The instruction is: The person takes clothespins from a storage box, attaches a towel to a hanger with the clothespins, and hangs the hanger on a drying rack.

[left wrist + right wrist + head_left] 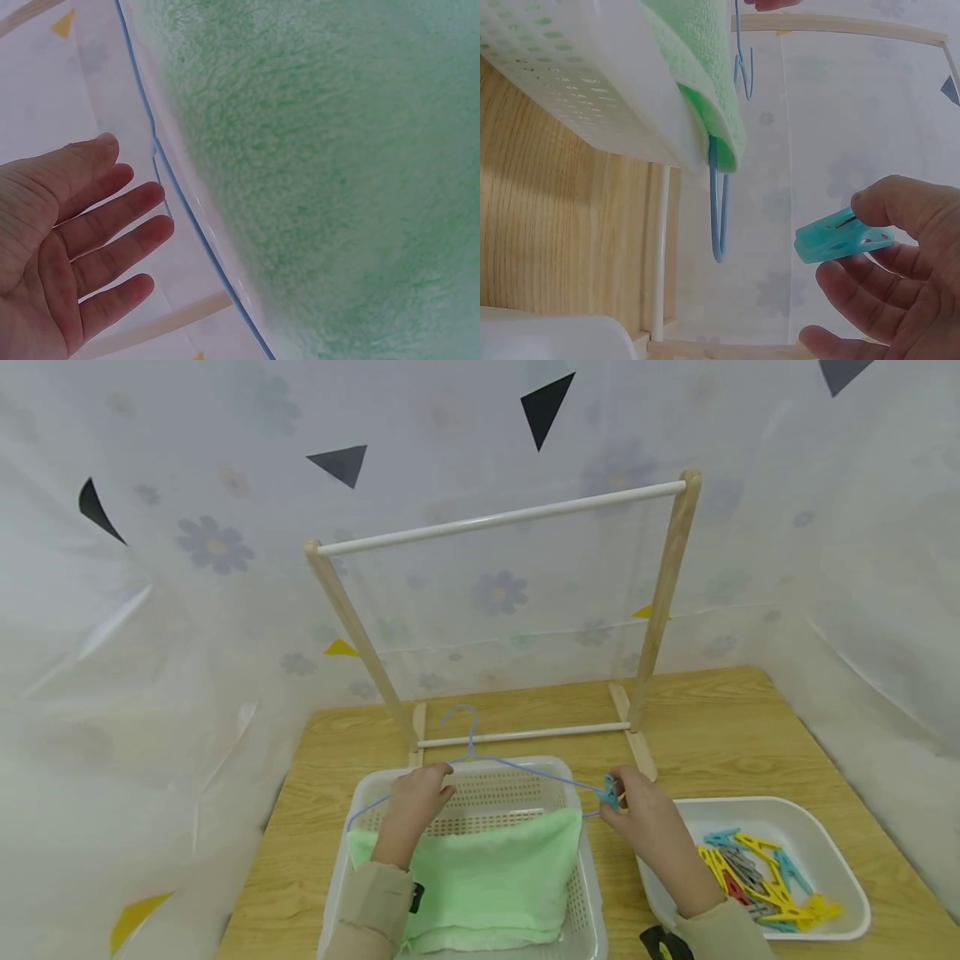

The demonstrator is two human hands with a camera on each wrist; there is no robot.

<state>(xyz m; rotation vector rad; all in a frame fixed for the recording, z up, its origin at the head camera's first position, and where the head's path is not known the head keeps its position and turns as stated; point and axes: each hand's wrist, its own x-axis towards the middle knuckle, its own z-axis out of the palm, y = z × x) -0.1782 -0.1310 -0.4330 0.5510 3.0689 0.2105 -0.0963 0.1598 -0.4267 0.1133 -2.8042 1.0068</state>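
Observation:
A light green towel [495, 881] hangs folded over the lower bar of a thin blue wire hanger [184, 191], above a white slotted basket [360, 789]. My left hand [416, 806] is beside the hanger's left shoulder. In the left wrist view its fingers [112, 251] are spread and relaxed, close to the wire with nothing held. With thumb and fingertips my right hand [648, 827] pinches a teal clothespin [840, 236]. That pin is held just off the hanger's right end, which sticks out past the towel's edge in the right wrist view.
Right of the basket stands a white tray [860, 906] with several yellow, teal, grey and red clothespins [776, 881]. Behind the basket is a wooden rack [663, 581] with a white top rod [495, 518]. All stand on a wood-grain table [712, 727].

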